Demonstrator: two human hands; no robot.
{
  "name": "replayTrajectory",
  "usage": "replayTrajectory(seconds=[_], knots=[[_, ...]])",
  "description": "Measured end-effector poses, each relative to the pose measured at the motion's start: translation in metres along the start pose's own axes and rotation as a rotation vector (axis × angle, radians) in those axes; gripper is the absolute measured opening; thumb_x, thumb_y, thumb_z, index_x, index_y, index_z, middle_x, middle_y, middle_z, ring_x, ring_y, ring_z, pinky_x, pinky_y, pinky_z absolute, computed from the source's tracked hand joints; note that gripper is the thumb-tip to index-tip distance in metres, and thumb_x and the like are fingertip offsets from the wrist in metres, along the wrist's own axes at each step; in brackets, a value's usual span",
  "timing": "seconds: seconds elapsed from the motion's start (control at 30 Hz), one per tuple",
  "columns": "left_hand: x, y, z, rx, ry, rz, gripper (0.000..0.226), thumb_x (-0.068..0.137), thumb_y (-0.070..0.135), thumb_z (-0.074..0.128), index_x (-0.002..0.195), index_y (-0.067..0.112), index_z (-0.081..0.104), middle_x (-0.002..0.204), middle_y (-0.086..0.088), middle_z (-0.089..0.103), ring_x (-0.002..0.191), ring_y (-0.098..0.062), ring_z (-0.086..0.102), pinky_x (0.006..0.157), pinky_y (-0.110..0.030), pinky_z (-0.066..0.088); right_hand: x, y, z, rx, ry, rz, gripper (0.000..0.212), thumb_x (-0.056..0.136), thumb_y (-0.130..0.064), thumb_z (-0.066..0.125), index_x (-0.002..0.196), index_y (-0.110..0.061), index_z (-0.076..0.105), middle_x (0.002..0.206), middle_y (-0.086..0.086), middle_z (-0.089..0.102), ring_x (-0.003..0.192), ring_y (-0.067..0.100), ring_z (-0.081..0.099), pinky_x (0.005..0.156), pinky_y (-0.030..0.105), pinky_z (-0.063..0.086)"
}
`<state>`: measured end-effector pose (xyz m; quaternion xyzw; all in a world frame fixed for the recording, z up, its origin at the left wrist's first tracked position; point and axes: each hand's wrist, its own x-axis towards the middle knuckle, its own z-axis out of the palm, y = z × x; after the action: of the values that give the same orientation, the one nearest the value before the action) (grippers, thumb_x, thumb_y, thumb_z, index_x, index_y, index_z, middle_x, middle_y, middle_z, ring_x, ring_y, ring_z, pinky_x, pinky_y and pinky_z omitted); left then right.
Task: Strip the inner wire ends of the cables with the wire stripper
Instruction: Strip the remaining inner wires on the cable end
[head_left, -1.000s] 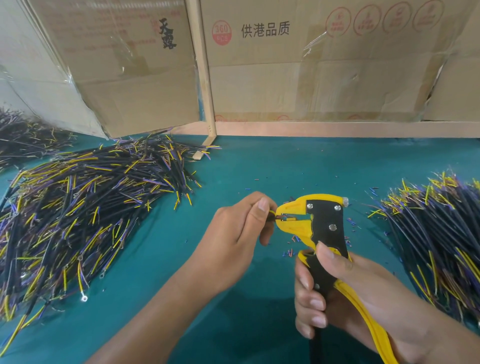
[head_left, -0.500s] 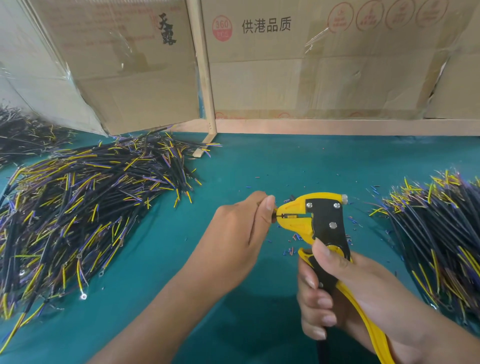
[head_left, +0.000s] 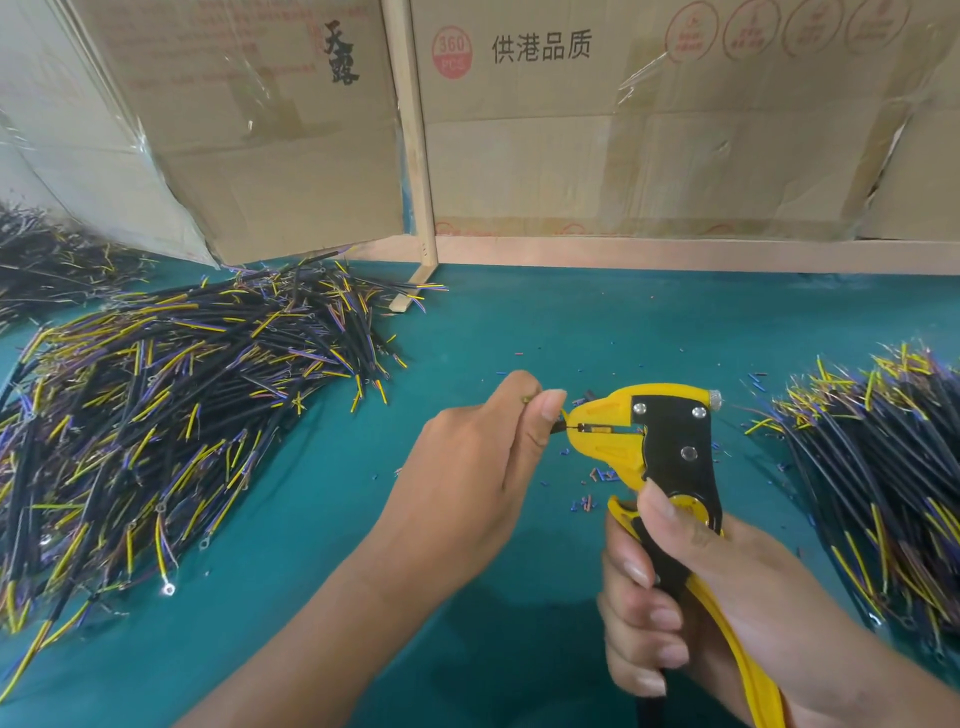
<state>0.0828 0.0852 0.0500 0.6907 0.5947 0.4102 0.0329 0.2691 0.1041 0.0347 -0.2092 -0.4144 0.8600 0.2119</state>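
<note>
Yellow-blk wire stripper (head_left: 649, 441) in rt hand (head_left: 691, 597), nose apparently clamping thin wire (head_left: 562, 427)

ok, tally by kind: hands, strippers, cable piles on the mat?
Hands: 2, left hand pinching a cable end, right hand gripping the handles
Wire stripper: 1
Cable piles: 3, far left, left, right
Total: 6

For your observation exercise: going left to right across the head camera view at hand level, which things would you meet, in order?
Large cable pile → left hand pinching a cable → wire stripper, gripped by the right hand → second cable pile.
</note>
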Motion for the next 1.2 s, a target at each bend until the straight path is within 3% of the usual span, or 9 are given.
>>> replayTrajectory(seconds=[0.37,0.47,0.57,0.7,0.93,1.2], knots=[[0.0,-0.004,-0.005,0.075,0.09,0.084,0.042,0.103,0.051,0.03,0.083,0.019,0.049,0.051,0.008,0.024,0.049,-0.023,0.033,0.046,-0.026,0.02,0.003,0.003,-0.002,0.044,-0.097,-0.02,0.054,0.07,-0.05,0.086,0.069,-0.006,0.054,0.057,0.009,0.035,0.046,0.02,0.039,0.053,0.036,0.041],[0.001,-0.003,-0.005,0.094,0.142,0.101,0.042,0.103,0.054,0.025,0.087,0.023,0.048,0.053,0.01,0.028,0.049,-0.022,0.035,0.044,-0.033,0.029,0.005,0.006,-0.006,0.098,-0.125,-0.039,0.051,0.075,-0.046,0.084,0.071,-0.005,0.055,0.059,0.01,0.037,0.049,0.021,0.042,0.056,0.04,0.042],[0.001,-0.001,-0.006,0.09,0.177,0.119,0.047,0.104,0.047,0.033,0.085,0.01,0.056,0.057,0.005,0.042,0.051,-0.026,0.042,0.044,-0.039,0.04,0.006,0.007,-0.009,0.11,-0.158,-0.061,0.048,0.079,-0.045,0.081,0.073,-0.005,0.055,0.06,0.009,0.039,0.05,0.021,0.043,0.058,0.04,0.043],[0.001,-0.002,-0.005,0.093,0.198,0.144,0.035,0.103,0.036,0.04,0.083,0.011,0.055,0.059,0.01,0.036,0.053,-0.02,0.038,0.047,-0.037,0.037,0.007,0.008,-0.012,0.107,-0.182,-0.063,0.046,0.082,-0.044,0.079,0.075,-0.005,0.056,0.061,0.01,0.04,0.051,0.022,0.044,0.059,0.041,0.043],[0.002,-0.004,-0.007,0.068,0.159,0.165,0.029,0.106,0.043,0.033,0.086,0.023,0.043,0.061,0.012,0.028,0.056,-0.018,0.035,0.05,-0.025,0.026,0.007,0.007,-0.017,0.097,-0.262,-0.045,0.044,0.089,-0.046,0.071,0.083,-0.005,0.056,0.068,0.01,0.041,0.059,0.024,0.048,0.067,0.043,0.044],[0.001,-0.005,-0.007,0.067,0.12,0.158,0.024,0.105,0.039,0.036,0.086,0.025,0.041,0.057,0.011,0.027,0.056,-0.019,0.034,0.049,-0.026,0.026,0.007,0.007,-0.02,0.105,-0.273,-0.036,0.043,0.093,-0.046,0.067,0.084,-0.005,0.056,0.068,0.01,0.042,0.059,0.024,0.048,0.068,0.043,0.044]])
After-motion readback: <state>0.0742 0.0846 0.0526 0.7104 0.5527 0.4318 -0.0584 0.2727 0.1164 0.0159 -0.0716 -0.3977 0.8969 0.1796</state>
